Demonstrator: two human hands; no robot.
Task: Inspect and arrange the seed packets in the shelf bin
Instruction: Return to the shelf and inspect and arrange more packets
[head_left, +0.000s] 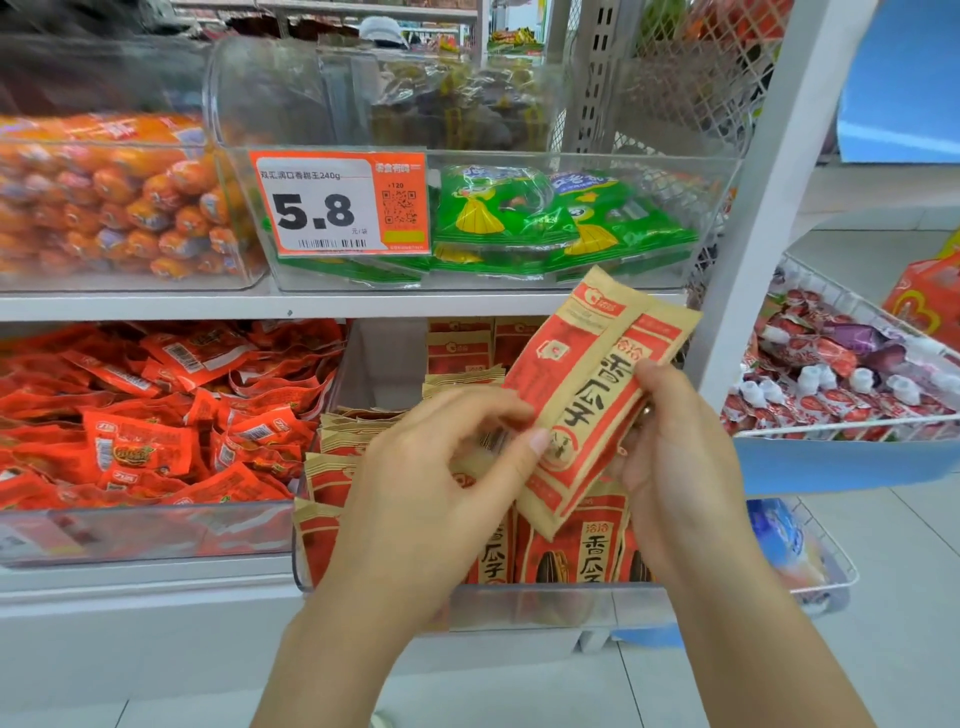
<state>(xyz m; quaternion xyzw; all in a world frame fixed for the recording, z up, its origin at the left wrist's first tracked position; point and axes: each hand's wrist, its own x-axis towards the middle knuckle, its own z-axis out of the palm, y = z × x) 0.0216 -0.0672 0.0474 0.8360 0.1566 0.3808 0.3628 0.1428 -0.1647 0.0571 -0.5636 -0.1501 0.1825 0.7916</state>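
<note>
A red-and-tan seed packet is held tilted above the clear shelf bin. The right hand grips its right edge with curled fingers; the left hand pinches its lower left edge. Below the fingers, more packets stand upright in the bin. Left of them lie red snack packs.

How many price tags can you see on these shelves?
1. The price tag reading 5.8 hangs on the front of the clear bin of green packets; others may be hidden.
</note>
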